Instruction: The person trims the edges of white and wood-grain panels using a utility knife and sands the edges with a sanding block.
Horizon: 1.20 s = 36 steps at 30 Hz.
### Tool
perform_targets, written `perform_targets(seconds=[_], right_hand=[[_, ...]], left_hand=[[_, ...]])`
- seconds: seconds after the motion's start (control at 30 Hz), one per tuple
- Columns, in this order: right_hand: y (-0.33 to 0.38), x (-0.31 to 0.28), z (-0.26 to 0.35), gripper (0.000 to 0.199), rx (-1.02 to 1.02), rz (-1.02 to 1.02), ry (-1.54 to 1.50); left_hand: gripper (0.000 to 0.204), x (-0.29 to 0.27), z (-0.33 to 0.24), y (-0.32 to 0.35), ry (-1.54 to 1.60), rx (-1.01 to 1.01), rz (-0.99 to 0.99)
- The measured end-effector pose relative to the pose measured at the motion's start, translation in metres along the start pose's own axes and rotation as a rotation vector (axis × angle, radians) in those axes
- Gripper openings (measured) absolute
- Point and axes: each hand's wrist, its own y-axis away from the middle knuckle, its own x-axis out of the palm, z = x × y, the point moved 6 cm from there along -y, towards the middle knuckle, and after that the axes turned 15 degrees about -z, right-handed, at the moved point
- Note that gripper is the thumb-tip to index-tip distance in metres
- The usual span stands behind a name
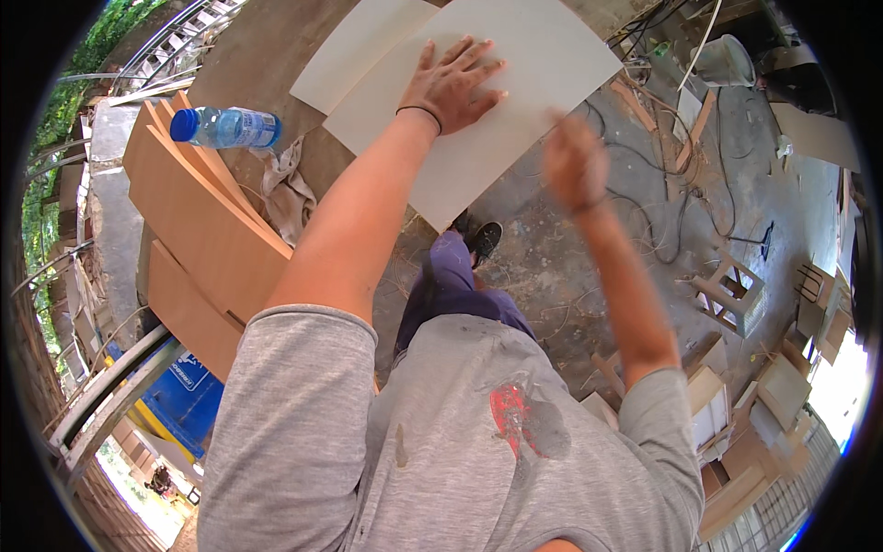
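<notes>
My left hand (452, 87) lies flat with its fingers spread on a white board (552, 55). A dark band circles that wrist. Beneath the board's left side, another pale board (345, 60) sticks out. Just off the right edge of the top board is my right hand (575, 166), smeared by motion. Its fingers are too blurred to read, and whether it holds anything I cannot make out. The near corner of the board points toward my legs.
To the left, a clear plastic bottle with a blue cap (225, 127) lies by wood-toned panels (193, 193) and a crumpled cloth (285, 189). On the right, cables, a small stool (731, 293), a bucket (724, 63) and wood offcuts (782, 386) occupy the stained floor (570, 267).
</notes>
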Motion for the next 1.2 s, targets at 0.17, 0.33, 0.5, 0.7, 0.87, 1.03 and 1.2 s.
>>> perform_targets(seconds=[0.17,0.33,0.5,0.7,0.87,1.03,1.2], right_hand=[[-0.027,0.008,-0.043,0.028,-0.073,0.156,0.276],[0.101,0.023,0.158,0.028,-0.007,0.632,-0.124],[0.072,0.005,0.162,0.029,-0.068,0.631,-0.163],[-0.001,0.011,0.050,0.029,0.015,0.476,0.274],[0.139,0.022,0.202,0.032,-0.068,0.919,-0.257],[0.046,0.003,0.086,0.031,0.188,0.431,-0.164],[-0.064,-0.007,-0.114,0.031,0.079,0.115,0.276]], left_hand=[[0.048,0.001,-0.004,-0.001,0.001,0.009,-0.005],[0.049,0.006,-0.003,0.004,0.000,0.013,0.000],[0.050,0.006,0.002,0.004,-0.005,0.020,-0.010],[0.049,0.001,0.001,0.002,-0.002,0.006,-0.015],[0.047,0.005,-0.003,0.000,0.036,0.022,-0.034],[0.044,0.001,0.005,0.006,0.022,-0.019,0.005],[0.041,0.001,-0.004,-0.003,0.027,0.020,-0.006]])
